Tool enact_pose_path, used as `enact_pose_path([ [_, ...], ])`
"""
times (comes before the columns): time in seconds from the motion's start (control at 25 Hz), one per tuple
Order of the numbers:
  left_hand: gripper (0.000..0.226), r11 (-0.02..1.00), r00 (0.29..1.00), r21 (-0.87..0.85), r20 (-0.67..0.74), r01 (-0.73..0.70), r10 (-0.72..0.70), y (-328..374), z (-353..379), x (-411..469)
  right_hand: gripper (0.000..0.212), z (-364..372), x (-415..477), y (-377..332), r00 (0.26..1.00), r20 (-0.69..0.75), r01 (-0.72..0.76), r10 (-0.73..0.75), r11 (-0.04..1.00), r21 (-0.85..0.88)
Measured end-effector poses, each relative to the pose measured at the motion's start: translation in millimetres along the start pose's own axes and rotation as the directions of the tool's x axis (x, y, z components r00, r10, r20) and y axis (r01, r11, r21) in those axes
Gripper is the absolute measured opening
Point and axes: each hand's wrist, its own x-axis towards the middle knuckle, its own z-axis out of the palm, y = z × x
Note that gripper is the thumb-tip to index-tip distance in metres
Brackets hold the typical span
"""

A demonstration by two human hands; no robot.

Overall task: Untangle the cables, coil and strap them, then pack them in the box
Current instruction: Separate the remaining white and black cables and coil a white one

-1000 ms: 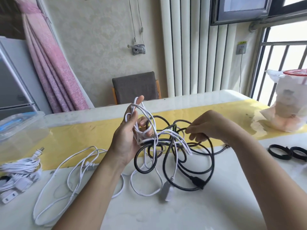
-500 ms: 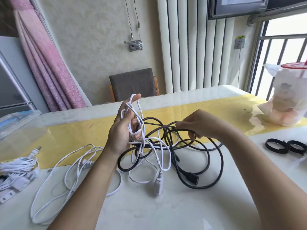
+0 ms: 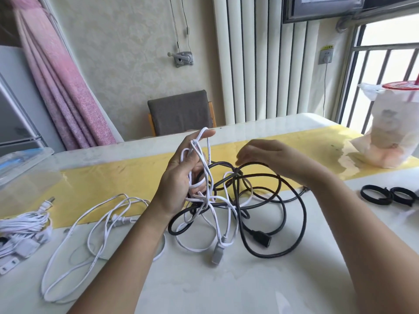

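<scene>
My left hand (image 3: 179, 180) is raised over the table with loops of the white cable (image 3: 207, 168) wound over its fingers, and it grips them. The white cable hangs down into a tangle with the black cable (image 3: 294, 214), whose loops lie on the table. A white connector (image 3: 217, 254) and a black connector (image 3: 260, 237) rest at the front of the tangle. My right hand (image 3: 274, 159) hovers just above the top loop of the black cable, fingers stretched leftwards and blurred, holding nothing I can see.
Another loose white cable (image 3: 90, 225) sprawls at left, beside a coiled white bundle (image 3: 22, 223). A clear plastic box (image 3: 25, 168) stands at the far left. Two black straps (image 3: 375, 194) lie at right, behind them a bagged cup (image 3: 394, 132). A chair (image 3: 181, 112) faces the table.
My right hand has let go of the black cable and lifted slightly with its fingers straightened. The left hand keeps the white loops, held a little higher.
</scene>
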Motion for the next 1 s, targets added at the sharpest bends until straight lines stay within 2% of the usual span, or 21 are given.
enact_pose_path([
  [0.2,0.044,0.982,0.995,0.178,-0.065,-0.058,0.071,-1,2,-2,0.028,-2,-10,-7,0.978,0.188,-0.048,0.086,0.979,-0.198],
  [0.32,0.036,0.968,0.989,0.231,-0.080,-0.102,0.123,-5,2,-3,0.036,-1,-17,-14,0.941,0.324,-0.053,0.102,0.986,-0.157],
  [0.36,0.035,0.963,0.988,0.246,-0.079,-0.110,0.133,-6,2,-4,0.041,3,-17,-15,0.943,0.320,-0.042,0.094,0.985,-0.166],
  [0.44,0.035,0.953,0.986,0.282,-0.084,-0.113,0.141,-9,1,-4,0.035,9,-15,-15,0.955,0.293,-0.005,0.043,0.991,-0.132],
  [0.52,0.035,0.950,0.987,0.297,-0.090,-0.099,0.131,-11,-1,-3,0.023,9,-10,-15,0.973,0.226,0.021,-0.038,0.997,0.077],
  [0.56,0.035,0.952,0.988,0.294,-0.097,-0.089,0.123,-11,-2,-3,0.019,7,-8,-15,0.984,0.165,0.027,-0.073,0.964,0.264],
  [0.6,0.034,0.955,0.988,0.285,-0.107,-0.080,0.114,-12,-2,-2,0.018,5,-7,-15,0.991,0.098,0.032,-0.090,0.876,0.481],
  [0.64,0.031,0.960,0.987,0.269,-0.118,-0.074,0.109,-12,-3,-2,0.019,2,-6,-15,0.996,0.030,0.038,-0.078,0.738,0.674],
  [0.68,0.028,0.965,0.986,0.252,-0.132,-0.070,0.105,-11,-3,-1,0.023,-2,-7,-15,0.998,-0.046,0.063,-0.044,0.605,0.794],
  [0.72,0.027,0.969,0.984,0.240,-0.149,-0.059,0.097,-12,-4,1,0.028,-5,-6,-14,0.993,-0.121,0.108,-0.007,0.508,0.855],
  [0.8,0.030,0.973,0.981,0.233,-0.191,0.010,0.036,-12,-7,4,0.033,-8,-5,-11,0.974,-0.226,0.211,-0.015,0.413,0.886],
  [0.88,0.030,0.959,0.964,0.242,-0.251,0.145,-0.082,-15,-14,7,0.028,-10,-3,-8,0.961,-0.269,0.268,-0.059,0.423,0.866],
  [0.92,0.030,0.943,0.947,0.251,-0.286,0.220,-0.145,-16,-16,7,0.025,-11,-1,-5,0.957,-0.286,0.275,-0.054,0.485,0.830],
  [1.0,0.029,0.909,0.903,0.236,-0.350,0.343,-0.250,-16,-19,7,0.026,-16,3,3,0.945,-0.327,0.249,-0.022,0.696,0.674],
])
